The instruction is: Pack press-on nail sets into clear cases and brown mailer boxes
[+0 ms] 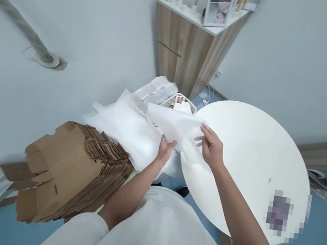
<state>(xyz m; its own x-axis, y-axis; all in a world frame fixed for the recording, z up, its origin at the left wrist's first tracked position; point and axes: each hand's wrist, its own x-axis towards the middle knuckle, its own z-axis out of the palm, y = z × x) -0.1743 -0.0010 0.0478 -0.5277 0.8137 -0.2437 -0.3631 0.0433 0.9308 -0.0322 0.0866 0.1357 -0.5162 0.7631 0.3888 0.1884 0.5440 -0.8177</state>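
Note:
A thin white packing foam sheet (176, 120) is held up in front of me, between the pile on the left and the table. My left hand (166, 149) is closed on its lower edge, thumb raised. My right hand (212, 148) pinches its right end over the edge of the round white table (257, 153). The sheet hides part of the table's rim. Just left of my left hand lies a pile of similar white sheets (126, 127).
Flattened brown cardboard boxes (65, 165) are stacked at the left. Clear plastic packaging (158, 89) and a white basket (194, 107) with small packets stand behind the sheets. A wood-patterned cabinet (182, 35) fills the corner. A blurred-out item (279, 213) lies on the table.

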